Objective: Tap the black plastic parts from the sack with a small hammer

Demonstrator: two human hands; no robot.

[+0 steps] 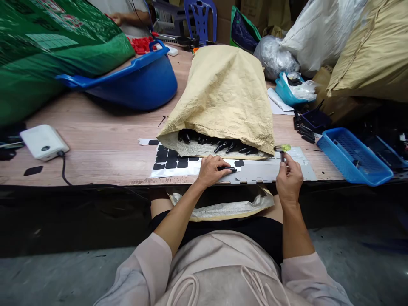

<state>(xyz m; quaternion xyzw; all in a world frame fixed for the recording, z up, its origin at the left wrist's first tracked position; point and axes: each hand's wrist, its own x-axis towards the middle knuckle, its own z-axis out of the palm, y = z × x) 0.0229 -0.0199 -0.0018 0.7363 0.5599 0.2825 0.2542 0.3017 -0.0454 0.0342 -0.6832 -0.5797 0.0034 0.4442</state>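
Observation:
My left hand (pixel 213 171) is closed on a slim black plastic piece (pixel 228 169), which lies low over the front of the table. In my right hand (pixel 289 178) is the dark handle of a small hammer (pixel 282 148) with a yellow-green end, held upright. Between and behind the hands lies a tan woven sack (pixel 229 93), its mouth facing me and several black plastic pieces (pixel 226 145) showing inside. A sheet with black rounded-square stickers (pixel 171 162) is left of my left hand. Beneath the hands is a grey flat board (pixel 258 171).
A blue basin (pixel 134 85) and a large green bag (pixel 63 51) stand at the left, near a white box with a cable (pixel 44 142). A blue basket (pixel 355 156) sits at the right edge. Another open sack (pixel 229 210) rests on my lap. A person's arm (pixel 134 18) shows across the table.

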